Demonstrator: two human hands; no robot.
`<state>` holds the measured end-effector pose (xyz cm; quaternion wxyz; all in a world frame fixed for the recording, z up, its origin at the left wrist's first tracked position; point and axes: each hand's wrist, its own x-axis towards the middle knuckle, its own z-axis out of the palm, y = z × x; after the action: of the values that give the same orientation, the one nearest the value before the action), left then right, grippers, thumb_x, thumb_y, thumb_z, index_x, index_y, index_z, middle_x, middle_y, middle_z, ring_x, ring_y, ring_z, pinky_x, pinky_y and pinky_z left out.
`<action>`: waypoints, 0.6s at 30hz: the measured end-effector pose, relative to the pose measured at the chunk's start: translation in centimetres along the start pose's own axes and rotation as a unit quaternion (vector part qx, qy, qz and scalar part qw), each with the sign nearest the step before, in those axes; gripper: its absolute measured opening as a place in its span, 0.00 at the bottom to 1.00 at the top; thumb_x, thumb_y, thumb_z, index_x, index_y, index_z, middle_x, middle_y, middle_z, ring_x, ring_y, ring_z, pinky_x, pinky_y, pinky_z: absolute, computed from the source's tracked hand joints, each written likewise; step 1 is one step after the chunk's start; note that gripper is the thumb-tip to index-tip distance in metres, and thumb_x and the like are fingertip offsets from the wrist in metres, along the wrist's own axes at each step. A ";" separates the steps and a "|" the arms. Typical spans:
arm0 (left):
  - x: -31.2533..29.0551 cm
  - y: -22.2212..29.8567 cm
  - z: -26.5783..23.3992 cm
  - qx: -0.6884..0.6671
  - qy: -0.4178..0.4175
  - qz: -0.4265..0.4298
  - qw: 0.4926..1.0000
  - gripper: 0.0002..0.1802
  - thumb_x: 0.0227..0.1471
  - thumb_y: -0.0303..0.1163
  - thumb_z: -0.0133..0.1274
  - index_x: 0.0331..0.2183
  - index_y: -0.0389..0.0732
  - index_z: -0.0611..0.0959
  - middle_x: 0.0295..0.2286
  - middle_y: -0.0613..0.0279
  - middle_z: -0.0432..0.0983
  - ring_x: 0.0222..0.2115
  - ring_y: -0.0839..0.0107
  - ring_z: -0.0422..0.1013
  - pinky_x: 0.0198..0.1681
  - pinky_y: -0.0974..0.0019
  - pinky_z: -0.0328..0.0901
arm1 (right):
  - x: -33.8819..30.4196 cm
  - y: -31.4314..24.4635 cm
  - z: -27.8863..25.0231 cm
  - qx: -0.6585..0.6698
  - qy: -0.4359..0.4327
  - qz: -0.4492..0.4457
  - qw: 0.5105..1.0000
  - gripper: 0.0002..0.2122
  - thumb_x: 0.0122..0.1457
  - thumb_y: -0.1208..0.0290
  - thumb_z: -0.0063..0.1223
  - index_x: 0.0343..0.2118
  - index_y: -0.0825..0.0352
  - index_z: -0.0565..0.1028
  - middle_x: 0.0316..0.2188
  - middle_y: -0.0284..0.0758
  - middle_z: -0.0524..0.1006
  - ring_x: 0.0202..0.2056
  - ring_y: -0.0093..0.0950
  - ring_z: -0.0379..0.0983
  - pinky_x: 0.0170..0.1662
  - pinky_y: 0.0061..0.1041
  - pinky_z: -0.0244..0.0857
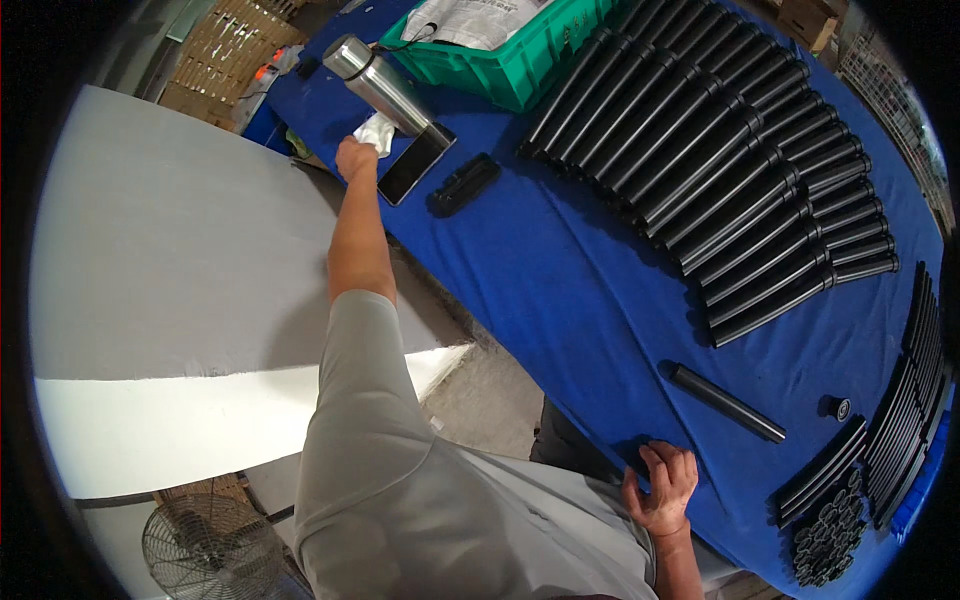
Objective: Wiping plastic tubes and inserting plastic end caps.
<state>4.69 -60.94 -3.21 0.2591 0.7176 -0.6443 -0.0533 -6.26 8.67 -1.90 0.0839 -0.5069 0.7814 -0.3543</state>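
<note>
My left arm stretches far forward to the table's left edge. There my left hand [357, 159] is closed on a crumpled white cloth [376, 134], its fingertips partly hidden. Right beside the cloth lie a steel thermos flask [385, 90] on its side and a dark smartphone [417, 164]. A black moulded tray-like piece [464, 185] is a little further right. My right hand [665, 488] rests on the near edge of the blue cloth, loosely bent, thumb apart from the fingers, with nothing in it. The thing nearest to it is a single black tube [727, 402].
Rows of black tubes [690, 150] cover the far right of the blue-covered table [560, 290]. Behind the flask stands a green crate [520, 65]. Thin black rods [905, 410], a round black cap [835, 407] and small black rings [828, 530] lie at right. A fan [210, 550] stands lower left.
</note>
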 end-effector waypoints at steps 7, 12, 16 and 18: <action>-1.1 -1.7 -0.5 -0.065 -0.097 0.091 0.989 0.21 0.47 0.41 0.59 0.43 0.44 0.85 0.42 0.47 0.80 0.43 0.50 0.77 0.48 0.56 0.69 | -0.1 0.0 -0.3 -0.014 -0.012 0.013 1.000 0.18 0.41 0.73 0.62 0.38 0.69 0.76 0.39 0.41 0.74 0.37 0.39 0.71 0.41 0.37 0.63; 1.4 -2.6 -1.2 0.002 -0.114 0.067 0.991 0.16 0.48 0.36 0.56 0.38 0.40 0.86 0.37 0.45 0.81 0.42 0.52 0.77 0.47 0.57 0.69 | -0.2 -0.1 -0.2 0.003 -0.003 -0.003 1.000 0.17 0.41 0.73 0.61 0.37 0.69 0.76 0.39 0.41 0.74 0.37 0.39 0.70 0.41 0.37 0.63; 0.1 -3.8 -1.8 -0.051 -0.040 -0.010 0.998 0.21 0.47 0.33 0.54 0.45 0.39 0.83 0.43 0.42 0.79 0.46 0.50 0.75 0.51 0.53 0.67 | -0.1 -0.2 0.0 0.011 0.016 -0.006 1.000 0.16 0.41 0.76 0.61 0.36 0.69 0.75 0.38 0.43 0.74 0.35 0.40 0.69 0.38 0.37 0.63; -1.1 -4.3 -2.9 -0.034 0.044 0.066 0.996 0.25 0.51 0.31 0.52 0.53 0.40 0.77 0.53 0.45 0.71 0.52 0.46 0.68 0.56 0.52 0.63 | -0.2 -0.3 0.2 0.012 0.019 -0.010 1.000 0.15 0.41 0.76 0.61 0.36 0.69 0.75 0.38 0.43 0.74 0.35 0.40 0.70 0.38 0.37 0.64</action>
<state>9.56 -58.89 -2.85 0.3139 0.6657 -0.6764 -0.0262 -5.90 8.66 -1.93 0.0718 -0.5065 0.7736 -0.3739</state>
